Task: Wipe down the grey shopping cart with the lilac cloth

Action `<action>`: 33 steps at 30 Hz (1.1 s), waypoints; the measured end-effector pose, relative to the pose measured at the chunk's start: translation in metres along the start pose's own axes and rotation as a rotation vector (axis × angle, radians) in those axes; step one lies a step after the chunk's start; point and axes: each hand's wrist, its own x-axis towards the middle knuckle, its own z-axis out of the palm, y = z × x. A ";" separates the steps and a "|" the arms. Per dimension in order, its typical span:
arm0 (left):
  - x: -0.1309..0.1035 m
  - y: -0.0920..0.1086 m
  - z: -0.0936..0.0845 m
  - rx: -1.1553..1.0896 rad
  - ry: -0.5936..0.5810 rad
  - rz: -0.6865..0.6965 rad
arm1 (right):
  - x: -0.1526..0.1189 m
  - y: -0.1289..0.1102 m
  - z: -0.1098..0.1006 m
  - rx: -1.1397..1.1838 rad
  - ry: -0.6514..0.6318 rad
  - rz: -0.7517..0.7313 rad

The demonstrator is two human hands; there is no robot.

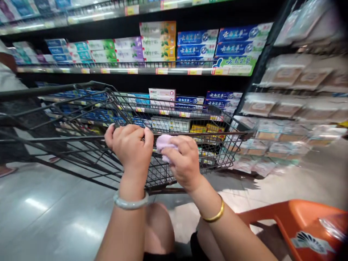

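Observation:
A black wire shopping cart [163,174] stands right in front of me. My left hand [130,143], above a pale bangle [130,201], is closed around the cart's upper rail. Just to its right, my right hand [186,157] grips a bunched lilac cloth [164,142] against the same rail. A gold bangle [216,212] circles my right wrist. Part of the cloth is hidden by my fingers. Through the wire mesh, the lower shelves show behind the cart.
Shelves of toothpaste-like boxes [157,43] run behind the cart. Packaged goods hang on a rack [293,105] at the right. An orange plastic object [304,214] with a shell emblem is at the lower right. A person in dark trousers [35,123] stands at the left on the shiny floor [54,214].

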 end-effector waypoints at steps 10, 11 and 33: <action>-0.012 0.012 0.012 -0.111 0.067 -0.131 | -0.049 -0.002 0.000 0.058 -0.087 0.083; -0.013 0.012 0.012 -0.120 0.069 -0.123 | -0.038 -0.001 -0.006 0.043 -0.022 0.092; -0.027 0.048 0.027 -0.266 0.074 -0.007 | -0.052 0.027 -0.010 0.001 -0.029 0.178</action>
